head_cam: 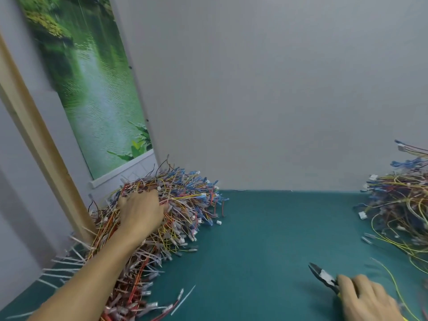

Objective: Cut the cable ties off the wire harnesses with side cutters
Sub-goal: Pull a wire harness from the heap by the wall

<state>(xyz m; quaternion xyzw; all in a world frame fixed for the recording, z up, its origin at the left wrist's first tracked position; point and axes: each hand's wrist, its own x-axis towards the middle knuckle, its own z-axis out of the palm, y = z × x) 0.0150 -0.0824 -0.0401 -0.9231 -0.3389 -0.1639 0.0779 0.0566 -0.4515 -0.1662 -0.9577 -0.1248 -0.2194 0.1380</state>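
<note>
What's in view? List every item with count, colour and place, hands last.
wire harnesses: one big pile, mixed red, yellow, blue and white, left on the table against the wall
second harness pile: one, mostly yellow and blue, right edge of the table
side cutters: one, dark metal, front right
loose cable tie: one, white, on the table, front centre
table: one, teal top
poster: one, green river scene, on the left wall
wooden post: one, light brown, far left
left hand: in the big pile, fingers hidden among wires
right hand: grips the side cutters
</note>
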